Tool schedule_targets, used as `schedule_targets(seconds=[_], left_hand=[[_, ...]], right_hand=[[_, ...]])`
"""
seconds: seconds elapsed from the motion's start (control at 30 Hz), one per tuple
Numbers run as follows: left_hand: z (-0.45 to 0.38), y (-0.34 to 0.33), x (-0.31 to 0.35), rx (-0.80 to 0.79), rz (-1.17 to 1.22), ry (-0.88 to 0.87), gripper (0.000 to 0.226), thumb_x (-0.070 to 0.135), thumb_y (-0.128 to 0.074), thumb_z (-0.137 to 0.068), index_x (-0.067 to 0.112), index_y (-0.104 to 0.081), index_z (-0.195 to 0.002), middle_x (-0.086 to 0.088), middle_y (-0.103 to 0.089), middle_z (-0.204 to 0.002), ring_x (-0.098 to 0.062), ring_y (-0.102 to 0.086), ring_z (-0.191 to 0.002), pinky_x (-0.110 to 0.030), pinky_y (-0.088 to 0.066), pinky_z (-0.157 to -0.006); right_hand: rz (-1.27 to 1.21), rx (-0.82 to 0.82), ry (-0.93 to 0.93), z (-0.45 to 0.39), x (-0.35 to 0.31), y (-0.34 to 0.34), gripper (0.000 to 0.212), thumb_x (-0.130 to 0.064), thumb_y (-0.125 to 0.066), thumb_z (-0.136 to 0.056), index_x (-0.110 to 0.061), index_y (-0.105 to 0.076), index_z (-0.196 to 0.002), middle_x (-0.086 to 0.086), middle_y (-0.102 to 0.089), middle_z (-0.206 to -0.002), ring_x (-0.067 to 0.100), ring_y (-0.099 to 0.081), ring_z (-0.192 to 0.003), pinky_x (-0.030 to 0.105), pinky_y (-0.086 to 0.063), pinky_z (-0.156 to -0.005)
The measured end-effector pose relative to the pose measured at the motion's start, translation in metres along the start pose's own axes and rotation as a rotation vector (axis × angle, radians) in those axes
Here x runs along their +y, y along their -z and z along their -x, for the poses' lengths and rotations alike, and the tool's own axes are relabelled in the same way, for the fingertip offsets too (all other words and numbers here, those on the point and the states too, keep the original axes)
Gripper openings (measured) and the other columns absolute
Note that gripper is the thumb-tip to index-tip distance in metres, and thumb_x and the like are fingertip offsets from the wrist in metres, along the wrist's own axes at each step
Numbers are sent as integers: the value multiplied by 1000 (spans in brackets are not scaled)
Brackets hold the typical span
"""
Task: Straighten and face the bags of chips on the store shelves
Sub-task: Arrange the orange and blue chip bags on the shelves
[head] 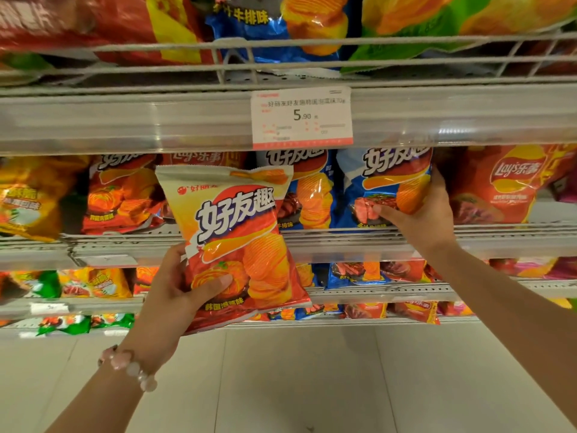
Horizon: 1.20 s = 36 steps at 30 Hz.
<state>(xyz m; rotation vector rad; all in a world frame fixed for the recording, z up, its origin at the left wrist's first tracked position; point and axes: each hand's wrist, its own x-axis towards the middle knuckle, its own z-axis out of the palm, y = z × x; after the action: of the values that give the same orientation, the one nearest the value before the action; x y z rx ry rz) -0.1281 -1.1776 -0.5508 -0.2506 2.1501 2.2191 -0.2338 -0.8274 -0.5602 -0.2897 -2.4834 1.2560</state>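
Observation:
My left hand (175, 285) grips a red and cream chip bag (240, 232) by its lower left corner, thumb across the front. The bag is held in front of the shelves, upright and tilted slightly left. My right hand (427, 214) holds a blue chip bag (381, 182) that stands on the middle shelf (343, 237), thumb on its front and fingers round its right edge. Another blue bag (309, 189) stands just left of it, partly hidden by the held bag.
A price tag (301, 117) hangs on the rail of the upper shelf. Red bags (125, 195) and a yellow bag (28, 198) fill the middle shelf's left; a red bag (499, 182) stands at the right. Lower shelves hold more bags. Pale floor lies below.

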Motion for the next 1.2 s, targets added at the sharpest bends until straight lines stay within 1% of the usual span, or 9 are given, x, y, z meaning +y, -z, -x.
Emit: schedule_targets(seconds=[0.2, 0.33, 0.43, 0.53, 0.73, 0.8, 0.97, 1.03, 1.2], left_hand=[[0, -12, 1, -34, 19, -36, 63, 23, -78, -58, 30, -53, -115, 1, -70, -109, -20, -67, -100, -36, -58, -77], [-5, -23, 9, -123, 7, -67, 61, 18, -77, -64, 26, -50, -118, 3, -70, -109, -17, -67, -102, -28, -56, -76], [-10, -27, 15, -175, 3, -106, 56, 10, -74, -70, 25, -50, -118, 3, -70, -109, -15, -67, -101, -23, -54, -75], [-13, -22, 18, -215, 12, -110, 54, 6, -73, -73, 23, -50, -119, 1, -69, -111, -16, -66, -103, -24, -54, -76], [-21, 0, 30, -326, -48, -70, 59, 14, -77, -71, 21, -52, -124, -3, -66, -119, -21, -62, -111, -41, -51, -93], [-25, 11, 34, -342, -129, -69, 51, 27, -79, -71, 30, -58, -118, 7, -68, -114, -13, -63, -106, -33, -52, -90], [-46, 29, 38, 152, -272, -313, 24, 31, -75, -77, 21, -62, -95, 14, -64, -87, -1, -60, -87, -27, -44, -79], [-62, 33, 34, 311, -512, -470, 43, 26, -81, -72, 13, -58, -107, 0, -59, -101, -15, -54, -100, -35, -43, -84], [-95, 37, 20, 335, -732, -366, 112, 38, -90, -56, 8, -29, -145, -22, -36, -132, -37, -34, -124, -42, -32, -101]], right_hand=[[-62, 155, 192, 59, -37, -9, 87, -43, -71, -76, -13, -27, -145, 6, -36, -143, 16, -34, -134, 27, -31, -110], [-452, -440, 180, 109, -84, -30, 83, -54, -76, -67, -61, -25, -132, -39, -42, -130, -12, -43, -122, 6, -39, -93], [-602, -617, 96, 114, -95, -46, 104, -37, -84, -62, -50, -19, -142, -26, -50, -133, 0, -50, -123, 25, -50, -93], [-575, -535, 18, 114, -101, -54, 112, -33, -84, -54, -36, -22, -148, -14, -54, -132, 4, -55, -119, 37, -52, -94], [-507, -389, -61, 121, -107, -65, 94, -34, -81, -57, -33, -37, -140, -16, -63, -118, -3, -61, -104, 18, -56, -78], [-536, -348, -81, 125, -110, -67, 89, -31, -80, -58, -31, -41, -138, -17, -65, -115, -4, -62, -101, 17, -56, -74], [-559, -211, -80, 125, -110, -65, 79, -13, -79, -69, -31, -41, -136, -12, -65, -117, 3, -63, -105, 25, -55, -81], [-568, -169, -78, 123, -108, -63, 79, -11, -78, -68, -29, -43, -136, -11, -66, -115, 4, -64, -104, 23, -55, -79], [-501, -143, -82, 121, -102, -68, 80, -11, -79, -69, -31, -41, -136, -9, -64, -119, 7, -63, -106, 35, -54, -85]])
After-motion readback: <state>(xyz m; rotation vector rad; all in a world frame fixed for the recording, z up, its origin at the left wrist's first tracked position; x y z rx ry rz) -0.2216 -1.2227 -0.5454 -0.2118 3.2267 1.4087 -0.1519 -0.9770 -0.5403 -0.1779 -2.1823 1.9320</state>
